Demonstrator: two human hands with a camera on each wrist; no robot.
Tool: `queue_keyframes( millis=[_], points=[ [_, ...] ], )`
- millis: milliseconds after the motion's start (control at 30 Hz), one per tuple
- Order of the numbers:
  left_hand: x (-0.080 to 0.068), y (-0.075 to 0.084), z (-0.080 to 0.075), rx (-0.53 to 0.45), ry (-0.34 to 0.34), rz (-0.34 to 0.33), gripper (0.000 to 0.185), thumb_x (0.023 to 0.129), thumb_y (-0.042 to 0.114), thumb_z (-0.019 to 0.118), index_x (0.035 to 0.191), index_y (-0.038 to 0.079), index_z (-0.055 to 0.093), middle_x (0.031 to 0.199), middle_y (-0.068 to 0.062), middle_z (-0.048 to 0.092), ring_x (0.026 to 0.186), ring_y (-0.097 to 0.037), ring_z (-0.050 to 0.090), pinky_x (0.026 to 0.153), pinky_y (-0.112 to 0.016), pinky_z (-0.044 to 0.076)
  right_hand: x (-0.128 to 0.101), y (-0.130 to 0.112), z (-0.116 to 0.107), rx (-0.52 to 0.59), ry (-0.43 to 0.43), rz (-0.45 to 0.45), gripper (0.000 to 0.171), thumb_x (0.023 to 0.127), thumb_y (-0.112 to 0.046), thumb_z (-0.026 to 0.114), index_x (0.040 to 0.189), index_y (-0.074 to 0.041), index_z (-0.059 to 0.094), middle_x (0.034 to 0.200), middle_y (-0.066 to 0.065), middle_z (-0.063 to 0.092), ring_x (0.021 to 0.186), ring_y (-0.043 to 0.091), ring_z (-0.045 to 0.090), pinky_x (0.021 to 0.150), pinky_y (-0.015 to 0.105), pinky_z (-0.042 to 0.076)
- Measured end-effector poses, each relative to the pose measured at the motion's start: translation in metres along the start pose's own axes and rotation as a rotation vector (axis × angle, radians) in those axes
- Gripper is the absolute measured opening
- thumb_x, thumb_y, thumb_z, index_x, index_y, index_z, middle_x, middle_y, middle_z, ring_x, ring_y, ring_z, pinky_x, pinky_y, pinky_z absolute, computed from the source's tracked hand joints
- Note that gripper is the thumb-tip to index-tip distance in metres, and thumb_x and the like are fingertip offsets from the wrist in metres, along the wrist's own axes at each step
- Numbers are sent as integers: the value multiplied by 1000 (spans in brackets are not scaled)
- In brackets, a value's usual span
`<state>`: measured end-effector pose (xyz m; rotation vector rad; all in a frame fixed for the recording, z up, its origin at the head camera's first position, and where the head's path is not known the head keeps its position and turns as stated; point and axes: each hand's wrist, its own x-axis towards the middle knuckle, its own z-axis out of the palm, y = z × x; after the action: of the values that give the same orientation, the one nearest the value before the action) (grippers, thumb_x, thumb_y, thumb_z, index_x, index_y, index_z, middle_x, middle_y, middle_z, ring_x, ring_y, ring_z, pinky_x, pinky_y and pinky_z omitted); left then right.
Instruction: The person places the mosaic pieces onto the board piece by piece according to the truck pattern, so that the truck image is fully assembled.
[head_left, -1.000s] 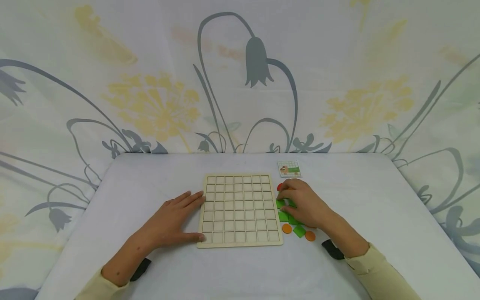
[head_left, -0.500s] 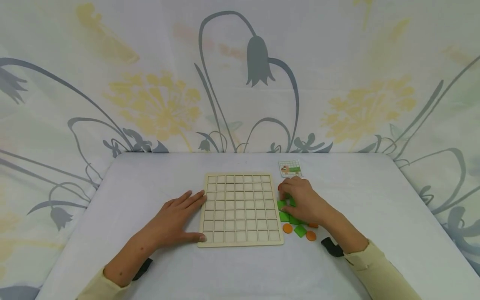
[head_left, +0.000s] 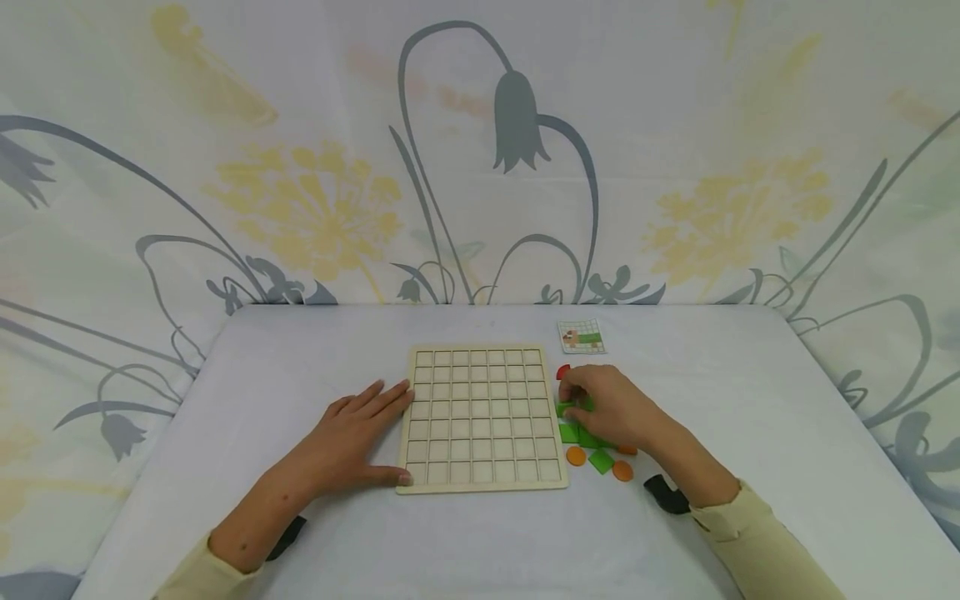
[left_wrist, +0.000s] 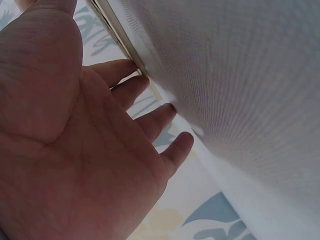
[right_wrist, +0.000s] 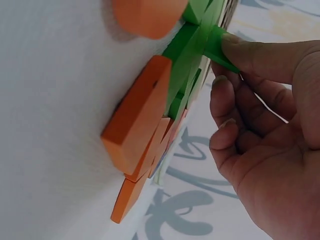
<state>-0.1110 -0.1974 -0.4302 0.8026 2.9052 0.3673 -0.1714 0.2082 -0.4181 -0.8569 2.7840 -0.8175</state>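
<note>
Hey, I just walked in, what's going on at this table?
A person is handling small flat pieces beside a wooden grid board. Their left hand touches the board's left edge, while their right hand pinches a green piece just off the right edge. Around that hand lie other green pieces, orange discs and a red piece. A small picture card lies on the table beyond the right hand.
</note>
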Motion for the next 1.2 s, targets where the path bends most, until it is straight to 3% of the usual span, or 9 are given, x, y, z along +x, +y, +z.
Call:
queue_keyframes(
  millis=[267,733,1200],
  points=[
    [0,0,-1,-15,2,17,113,82,69,80,167,10,35,174,-7,31,159,-42,27,117,-66,35,5,-3,0,20,14,-33,21,90,-1,82,93,-16,68,86,-12,65,80,8,60,77,31,56],
    [-1,0,0,-17,1,13,118,78,75,78,167,11,34,174,-6,31,159,-41,27,120,-65,33,9,-16,7,127,-83,-23,13,93,-5,79,95,-14,71,86,-11,68,80,7,63,75,28,56],
    [-1,-2,2,-15,-2,11,119,78,77,76,168,12,33,175,-4,29,160,-41,26,121,-65,32,8,-15,15,139,-72,-51,14,90,-3,81,96,-14,75,86,-9,66,77,7,61,71,27,55]
  ],
)
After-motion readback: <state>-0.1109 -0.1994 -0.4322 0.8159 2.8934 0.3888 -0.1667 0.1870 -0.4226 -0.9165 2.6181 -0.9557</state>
